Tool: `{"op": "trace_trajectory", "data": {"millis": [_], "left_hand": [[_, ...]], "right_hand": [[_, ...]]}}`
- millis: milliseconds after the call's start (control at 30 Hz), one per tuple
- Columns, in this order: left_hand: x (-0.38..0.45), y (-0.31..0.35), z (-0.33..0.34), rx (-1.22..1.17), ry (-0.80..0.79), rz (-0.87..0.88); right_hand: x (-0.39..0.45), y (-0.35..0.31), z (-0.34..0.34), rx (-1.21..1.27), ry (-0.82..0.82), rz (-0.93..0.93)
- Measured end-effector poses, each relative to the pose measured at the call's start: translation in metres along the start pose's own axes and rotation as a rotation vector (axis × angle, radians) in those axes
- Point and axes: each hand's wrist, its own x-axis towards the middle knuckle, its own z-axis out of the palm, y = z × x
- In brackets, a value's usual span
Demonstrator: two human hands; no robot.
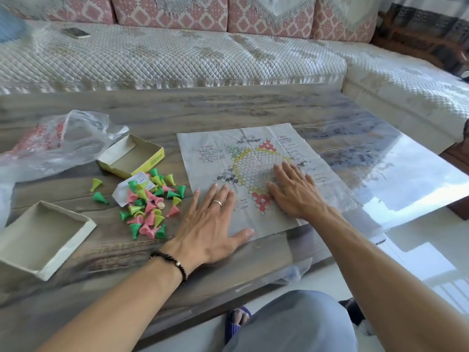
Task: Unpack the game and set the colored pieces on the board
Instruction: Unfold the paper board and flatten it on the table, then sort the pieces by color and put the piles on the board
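The paper board (256,174) lay creased on the table (279,107), pinned flat under both palms. The left hand (210,224) and right hand (294,191) had straight, spread fingers and gripped nothing. The colored pieces (149,199) sat heaped just left of the left fingertips, none yet on the board. Lifting the palms would likely let the folds spring up and topple light cones; a sweeping wrist could scatter the heap.
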Motion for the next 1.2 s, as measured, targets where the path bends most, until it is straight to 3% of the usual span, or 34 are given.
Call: {"op": "trace_trajectory", "data": {"millis": [167,300,467,733,900,1033,1200], "left_hand": [[-0.043,-0.025,-0.016,0.016,0.137,-0.015],[-0.074,-0.063,-0.019,-0.056,0.348,-0.040],[-0.108,-0.105,-0.019,-0.143,0.526,-0.156],[-0.100,-0.113,-0.023,-0.041,0.323,0.005],[-0.104,-0.127,-0.020,-0.078,0.421,0.041],[-0.111,-0.128,-0.022,-0.158,0.397,0.022],[-0.113,-0.133,-0.030,-0.154,0.345,0.010]], "right_hand": [[-0.021,-0.075,-0.002,0.129,0.121,-0.201],[-0.032,-0.124,0.004,0.293,0.251,-0.311],[-0.042,-0.174,0.015,0.396,0.172,-0.400],[-0.041,-0.191,0.016,0.285,0.076,-0.399],[-0.049,-0.196,0.013,0.344,0.057,-0.401],[-0.056,-0.212,0.005,0.461,0.058,-0.468],[-0.058,-0.225,0.007,0.239,-0.031,-0.561]]}}
